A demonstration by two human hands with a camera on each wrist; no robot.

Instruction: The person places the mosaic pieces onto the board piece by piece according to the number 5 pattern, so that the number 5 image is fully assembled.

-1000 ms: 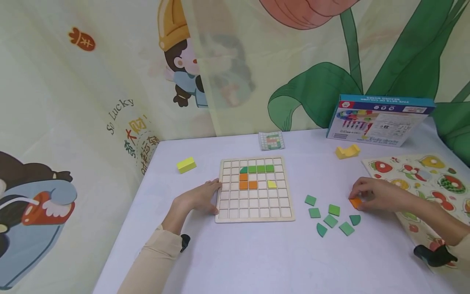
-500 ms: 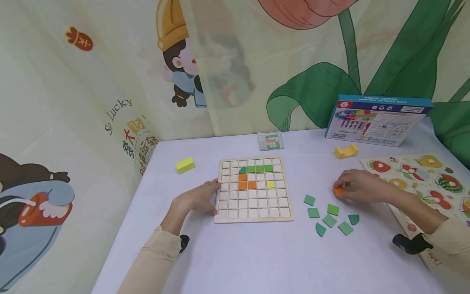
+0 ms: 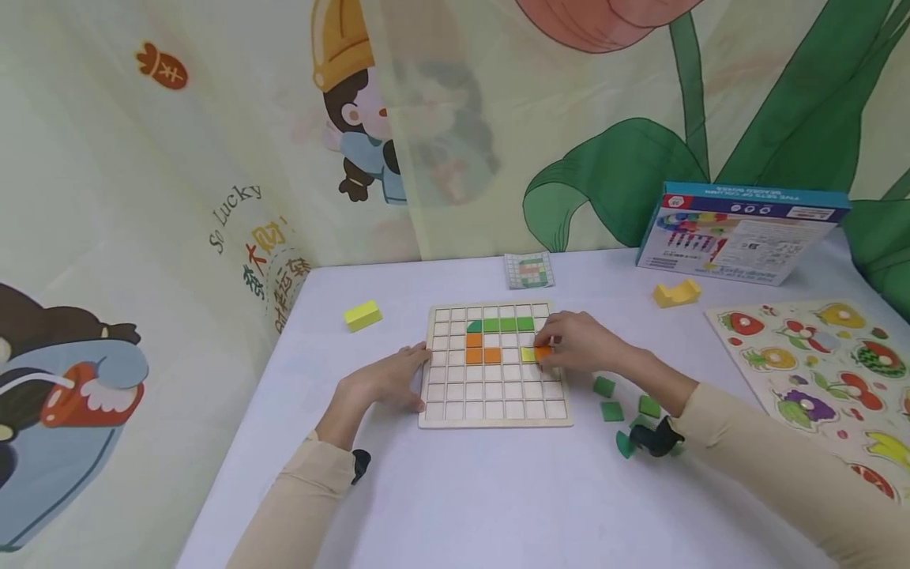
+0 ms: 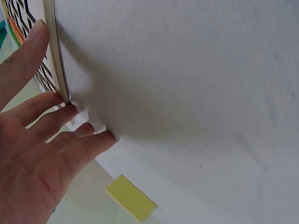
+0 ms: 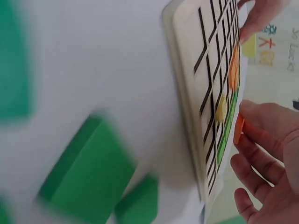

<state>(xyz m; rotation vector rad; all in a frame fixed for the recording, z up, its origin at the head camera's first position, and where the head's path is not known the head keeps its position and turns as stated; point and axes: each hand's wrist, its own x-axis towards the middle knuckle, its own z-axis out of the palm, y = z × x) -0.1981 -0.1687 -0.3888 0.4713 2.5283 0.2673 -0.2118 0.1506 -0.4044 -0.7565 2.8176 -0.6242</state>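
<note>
A wooden grid board (image 3: 475,393) lies on the white table. On it sit a row of green tiles (image 3: 508,324) ending in a rounded one, several orange tiles (image 3: 474,356) in an L shape and a yellow tile (image 3: 528,355). My left hand (image 3: 385,379) touches the board's left edge, fingers spread along its side; in the left wrist view the thumb lies against the frame. Over the board's right side, my right hand (image 3: 581,343) pinches an orange tile (image 5: 239,127) between thumb and index finger, just right of the yellow tile.
Loose green tiles (image 3: 611,412) lie right of the board, partly hidden by the right forearm. Around are a yellow block (image 3: 362,315), a pattern card (image 3: 529,271), a yellow curved piece (image 3: 677,293), a box (image 3: 742,233) and a fruit puzzle board (image 3: 768,332).
My right hand has carried the orange tile leftward from beside the fruit puzzle board to the grid board's right side. The left hand has stayed at the board's left edge.
</note>
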